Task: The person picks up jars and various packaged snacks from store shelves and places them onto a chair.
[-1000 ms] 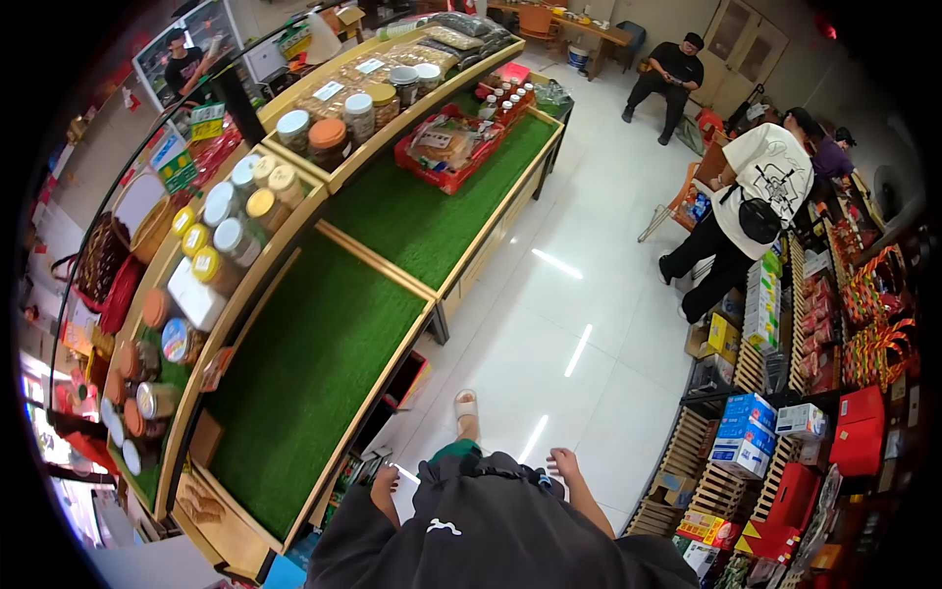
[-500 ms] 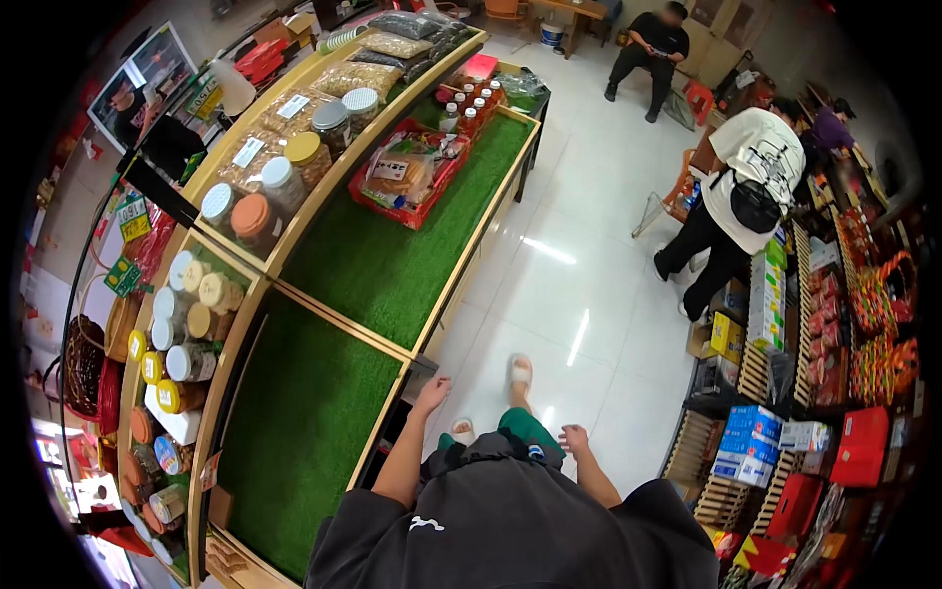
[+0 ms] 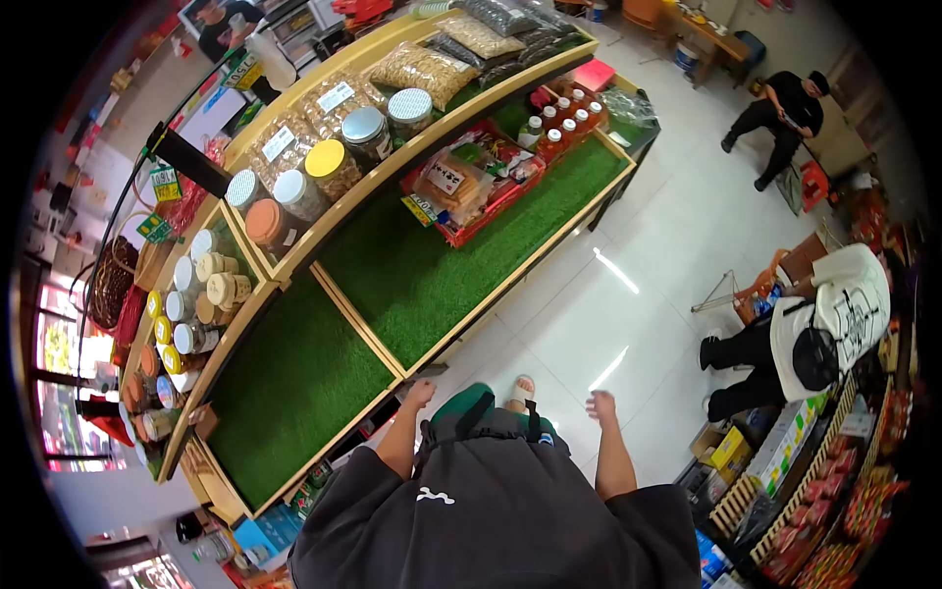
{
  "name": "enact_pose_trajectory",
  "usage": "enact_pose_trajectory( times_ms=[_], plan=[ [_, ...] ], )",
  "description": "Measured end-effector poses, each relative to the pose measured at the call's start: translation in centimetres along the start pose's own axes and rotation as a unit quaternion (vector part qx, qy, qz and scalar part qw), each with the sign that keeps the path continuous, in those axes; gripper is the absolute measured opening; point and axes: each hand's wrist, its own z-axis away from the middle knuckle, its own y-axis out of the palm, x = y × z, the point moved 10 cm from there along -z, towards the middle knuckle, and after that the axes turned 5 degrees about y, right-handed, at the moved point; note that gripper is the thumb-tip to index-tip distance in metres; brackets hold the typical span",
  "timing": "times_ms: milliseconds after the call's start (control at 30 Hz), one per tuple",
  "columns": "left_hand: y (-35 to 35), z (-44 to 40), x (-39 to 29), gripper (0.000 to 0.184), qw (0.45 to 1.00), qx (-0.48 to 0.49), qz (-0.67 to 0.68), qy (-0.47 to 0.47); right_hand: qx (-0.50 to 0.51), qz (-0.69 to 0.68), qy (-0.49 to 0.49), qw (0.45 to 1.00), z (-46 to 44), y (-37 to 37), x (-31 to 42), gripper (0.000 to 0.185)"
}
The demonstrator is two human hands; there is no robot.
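Observation:
My left hand [image 3: 420, 395] hangs near the lower front edge of the green-lined display shelf [image 3: 294, 393], its fingers curled in with nothing seen in them. My right hand [image 3: 601, 404] is over the white tiled floor [image 3: 549, 334], holding nothing, with its fingers loosely apart. Neither hand touches goods. Beyond the left hand, on the green turf, lies a red basket [image 3: 496, 224] of packaged food beside a group of red bottles [image 3: 569, 123]. Jars, such as one with a yellow lid [image 3: 329, 162], line the upper tier.
A person in a white top [image 3: 834, 314] bends by the right-hand shelves. Another person in black [image 3: 780, 118] sits farther back, and a third [image 3: 226, 29] is behind the display at upper left. An orange chair [image 3: 770, 280] and boxes [image 3: 731, 450] are on the right.
The view has turned and moved forward, so the red basket looks nearer and the people sit farther right. My left hand rose from beside the shelf, opened out, then curled. My feet have stepped.

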Motion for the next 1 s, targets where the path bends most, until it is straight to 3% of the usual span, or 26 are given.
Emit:
enact_pose_trajectory(
  times_ms=[67, 133, 300, 433, 467, 533, 567, 633, 667, 700, 733, 767, 833, 867, 967, 1000],
  plan=[
    [0.6, 0.3, -4.1, 0.037, 0.999, 0.001, 0.042, -0.021, -0.003, -0.003, -0.024, 1.000, -1.4, -1.0, 6.5, 0.039],
    [2.7, 0.0, -7.5, 0.034, 0.947, 0.024, 0.313, -0.068, -0.030, -0.071, -0.061, 0.995, -2.2, -1.7, 11.9, 0.039],
    [5.0, -7.6, -18.0, 0.038, 0.867, 0.079, 0.492, -0.014, 0.004, -0.031, -0.058, 0.998, -3.8, 1.4, 17.6, 0.040],
    [4.2, -9.8, -31.5, 0.043, 0.634, 0.093, 0.767, -0.018, -0.001, -0.052, -0.023, 0.998, -4.8, 4.1, 15.6, 0.032],
    [3.4, -10.3, -34.1, 0.043, 0.624, 0.090, 0.776, -0.018, 0.020, -0.018, -0.022, 0.999, -4.3, 4.7, 15.7, 0.032],
    [1.9, -11.5, -39.4, 0.049, 0.611, 0.104, 0.784, 0.034, 0.073, 0.107, -0.116, 0.985, -9.9, 3.7, 14.0, 0.031],
    [1.3, -13.0, -41.0, 0.049, 0.608, 0.106, 0.786, 0.036, 0.072, 0.136, -0.152, 0.976, -11.1, 3.4, 15.1, 0.030],
    [-0.7, -16.4, -39.4, 0.053, 0.660, -0.081, 0.747, 0.004, -0.015, 0.050, -0.024, 0.998, -9.4, 0.8, 18.5, 0.029],
    [-1.2, -17.6, -39.7, 0.053, 0.660, -0.082, 0.746, -0.002, -0.037, -0.022, -0.006, 0.999, -8.9, -0.1, 20.4, 0.031],
    [-5.2, -17.5, -37.3, 0.055, 0.785, -0.276, 0.554, -0.015, -0.044, -0.055, 0.007, 0.998, -8.7, -0.6, 22.4, 0.034],
    [-9.2, -16.0, -36.7, 0.057, 0.841, -0.443, 0.310, -0.023, -0.045, -0.076, 0.000, 0.996, -9.0, -0.8, 24.3, 0.036],
    [-9.7, -17.3, -36.2, 0.057, 0.841, -0.444, 0.309, -0.023, -0.046, -0.064, -0.005, 0.997, -9.0, -0.7, 26.6, 0.037],
    [-11.4, -19.8, -37.2, 0.058, 0.818, -0.447, 0.346, 0.111, -0.035, -0.029, -0.045, 0.998, -9.7, 0.4, 30.7, 0.040],
    [-11.5, -20.4, -37.4, 0.065, 0.845, -0.403, 0.347, 0.063, -0.024, -0.014, -0.070, 0.997, -10.0, 1.2, 32.5, 0.040],
    [-11.6, -25.8, -35.4, 0.076, 0.864, -0.352, 0.355, 0.060, 0.012, -0.021, -0.103, 0.994, -10.3, 5.3, 37.9, 0.038],
    [-12.2, -24.2, -36.0, 0.084, 0.868, -0.365, 0.335, 0.019, 0.027, -0.005, -0.111, 0.993, -10.5, 7.0, 39.8, 0.038]
  ],
)
